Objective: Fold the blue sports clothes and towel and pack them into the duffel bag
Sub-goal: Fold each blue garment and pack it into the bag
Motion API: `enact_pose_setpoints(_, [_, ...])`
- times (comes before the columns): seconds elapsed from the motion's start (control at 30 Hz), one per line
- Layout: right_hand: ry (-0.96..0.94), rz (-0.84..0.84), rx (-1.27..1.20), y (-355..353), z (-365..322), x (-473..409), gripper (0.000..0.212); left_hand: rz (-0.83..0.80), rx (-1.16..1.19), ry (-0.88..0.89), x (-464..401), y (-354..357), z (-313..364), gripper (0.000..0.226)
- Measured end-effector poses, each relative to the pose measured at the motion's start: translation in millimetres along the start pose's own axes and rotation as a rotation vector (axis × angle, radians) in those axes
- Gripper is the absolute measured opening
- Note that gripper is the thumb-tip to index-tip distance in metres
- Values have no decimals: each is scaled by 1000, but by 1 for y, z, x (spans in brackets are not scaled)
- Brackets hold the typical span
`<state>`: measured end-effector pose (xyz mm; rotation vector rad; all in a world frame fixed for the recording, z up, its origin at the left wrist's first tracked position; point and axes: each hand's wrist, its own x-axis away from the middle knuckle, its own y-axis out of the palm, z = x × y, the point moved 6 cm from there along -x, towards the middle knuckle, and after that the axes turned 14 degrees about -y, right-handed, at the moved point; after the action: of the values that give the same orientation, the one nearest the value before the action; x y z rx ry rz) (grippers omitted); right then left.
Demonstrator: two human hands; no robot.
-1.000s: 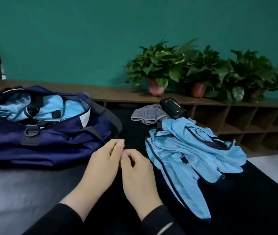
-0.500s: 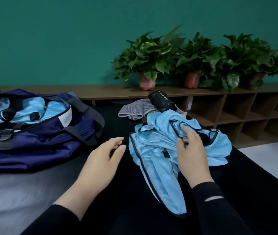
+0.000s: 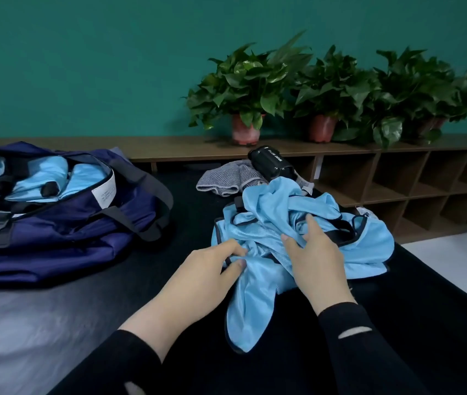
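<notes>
Left hand [image 3: 198, 269] pinches crumpled light-blue mesh sports garment [image 3: 258, 283] edge; right hand [image 3: 316, 252], fingers spread, presses it on dark bench [image 3: 397, 323].

The crumpled sports garment [image 3: 306, 223] is light blue with dark trim; the duffel bag [image 3: 55, 223] is navy (lighter blue fabric inside) with grey straps. A grey striped towel [image 3: 226, 179], black bottle [image 3: 269, 163], teal wall [image 3: 112, 67], reddish pots [image 3: 245, 129], black sleeves [image 3: 363, 346].
</notes>
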<state>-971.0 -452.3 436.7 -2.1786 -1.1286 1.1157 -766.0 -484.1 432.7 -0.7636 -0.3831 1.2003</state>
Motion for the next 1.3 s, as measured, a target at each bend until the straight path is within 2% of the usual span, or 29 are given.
enact_pose_setpoints(0.07, [35, 28, 3, -3, 3, 2, 57, -77, -54, 34, 5, 2, 5, 16])
enact_pose_setpoints(0.13, [36, 72, 8, -6, 4, 2, 39, -146, -218, 98, 7, 13, 6, 35])
enact_pose_setpoints(0.2, [-5, 183, 30, -14, 0, 1, 28, -153, -367, 145, 6, 26, 9, 47])
enact_pose_setpoints(0.27, [-132, 331, -4, -28, -15, 2, 22, -108, -450, 197, 2, 38, 17, 48])
enact_pose_setpoints(0.33, [-337, 415, -184, -38, -41, 8, 21, -82, -476, 251, -2, 52, 33, 44])
enact_pose_setpoints(0.37, [-417, 409, -281, -40, -53, 12, 22, -92, -380, 262, -3, 55, 42, 40])
enact_pose_setpoints(0.43, [-519, 381, -387, -41, -72, 21, 26, -71, 24, 188, -5, 40, 51, 34])
enact_pose_setpoints(0.5, [-568, 356, -419, -41, -82, 27, 30, 262, 372, 127, -9, -3, 37, 24])
enact_pose_setpoints(0.53, [-594, 310, -404, -39, -86, 30, 29, 413, 427, 141, -8, -23, 28, 15])
enact_pose_setpoints(0.57, [-633, 241, -369, -36, -91, 33, 27, 458, 439, 164, -8, -36, 22, 20])
enact_pose_setpoints(0.63, [-731, 84, -316, -25, -102, 39, 24, 319, 246, 254, -12, -37, 20, 59])
enact_pose_setpoints(0.67, [-772, 30, -317, -19, -106, 43, 22, 275, 169, 288, -14, -30, 22, 63])
enact_pose_setpoints(0.7, [-800, 8, -320, -16, -110, 45, 20, 248, 137, 328, -13, -21, 25, 54])
enact_pose_setpoints(0.73, [-828, 23, -313, -15, -112, 47, 20, 234, 250, 304, -14, -19, 26, 41])
enact_pose_setpoints(0.8, [-877, 118, -238, -15, -114, 50, 31, 249, 686, 140, -14, -29, 18, 25])
enact_pose_setpoints(0.9, [-881, 154, -181, -13, -115, 57, 41, 544, 1266, 54, -5, -77, -13, 19])
enact_pose_setpoints(0.93, [-867, 117, -170, -8, -115, 58, 43, 538, 1444, 26, -4, -87, -22, 17])
enact_pose_setpoints(0.97, [-842, 84, -138, -3, -114, 59, 46, 561, 1470, -20, -3, -94, -35, 16])
enact_pose_setpoints(1.0, [-812, 61, -87, 0, -112, 59, 49, 617, 1411, -71, 2, -101, -43, 18])
enact_pose_setpoints(1.07, [-720, -24, -6, 6, -107, 57, 59, 785, 1101, -190, 17, -117, -56, 32])
enact_pose_setpoints(1.1, [-663, -112, 11, 12, -104, 55, 67, 818, 928, -209, 24, -123, -55, 42])
enact_pose_setpoints(1.13, [-602, -203, 20, 18, -99, 54, 77, 765, 777, -195, 27, -125, -50, 49])
enact_pose_setpoints(1.17, [-542, -281, 29, 23, -94, 53, 87, 610, 644, -159, 24, -117, -42, 51])
enact_pose_setpoints(1.23, [-444, -364, -14, 29, -85, 54, 104, 231, 287, -100, 16, -83, -30, 39])
enact_pose_setpoints(1.27, [-404, -375, -76, 30, -83, 54, 109, 77, 74, -106, 17, -63, -27, 47])
enact_pose_setpoints(1.3, [-362, -374, -144, 29, -82, 54, 111, -20, -142, -123, 16, -49, -34, 70])
